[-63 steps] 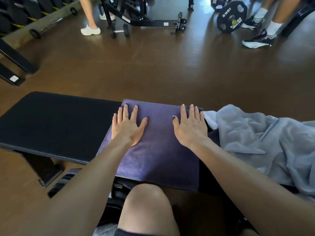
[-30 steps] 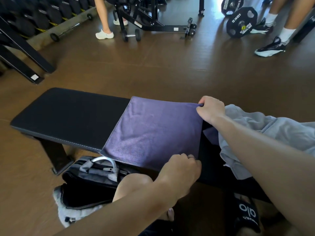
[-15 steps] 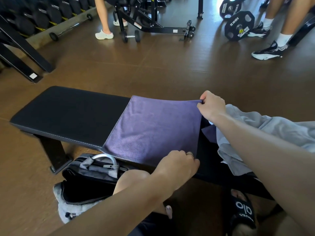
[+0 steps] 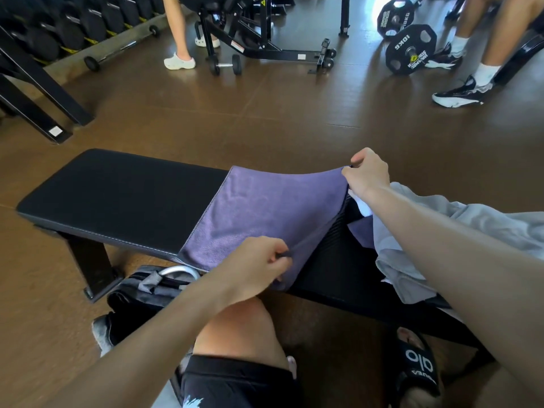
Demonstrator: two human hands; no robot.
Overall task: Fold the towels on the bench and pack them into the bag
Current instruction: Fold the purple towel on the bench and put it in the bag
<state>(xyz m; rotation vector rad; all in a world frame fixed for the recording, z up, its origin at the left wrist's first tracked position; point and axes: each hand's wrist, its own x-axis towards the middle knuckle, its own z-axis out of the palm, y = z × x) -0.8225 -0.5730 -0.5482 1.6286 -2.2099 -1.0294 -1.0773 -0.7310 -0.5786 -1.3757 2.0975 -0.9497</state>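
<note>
Both arms reached forward from the bottom of the view across the black padded surface (image 4: 117, 198). The left forearm came up from the lower left, wrist bent slightly, and the left hand (image 4: 253, 267) sat at the near edge of the purple towel (image 4: 265, 213). Its fingers were curled and its grip was closed on the towel's near right corner, pinching the cloth between thumb and fingertips. The right arm stretched out long from the lower right, and the right hand (image 4: 368, 172) was at the far right corner of the same towel. Its grip was likewise clenched on that corner, knuckles up, with the corner held just above the surface so that the far edge of the towel rose in a shallow curve toward the hand.

The towel's left part lay flat on the surface, while its right edge was lifted off it between the two hands, showing the dark padding beneath. Just to the right, under the right forearm, a rumpled grey towel (image 4: 459, 231) lay heaped on the surface, with a bit of white cloth showing near the wrist. The bag (image 4: 153, 287), dark grey with a pale curved handle, stood on the brown floor (image 4: 265, 113) below the surface's near edge, beside the person's bare knee.
</note>
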